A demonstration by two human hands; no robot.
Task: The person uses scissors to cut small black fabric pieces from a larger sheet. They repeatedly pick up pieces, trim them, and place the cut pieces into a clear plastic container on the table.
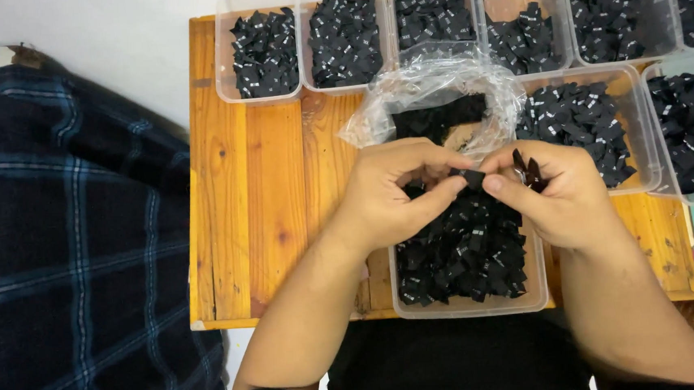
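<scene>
Head view, looking straight down on a wooden worktop [257, 193]. Both hands meet at centre, above a clear plastic tub [470, 302] heaped with small black folded labels [461, 252].

Left hand [391, 192]: fingers closed, thumb and forefinger pinching one black label [471, 179]. Right hand [562, 192]: thumb tip touching the same label from the other side; its curled fingers hold a small bunch of labels [529, 171] that sticks up past the knuckles. The pinched label sits between the two hands, raised over the near tub.

Just behind the hands, a crumpled clear plastic bag [437, 91] lies open with more black labels inside. Along the far edge, a row of clear tubs [265, 54], each filled with the same labels; two more tubs on the right side. Dark blue plaid cloth [65, 239] covers the area left of the worktop.
</scene>
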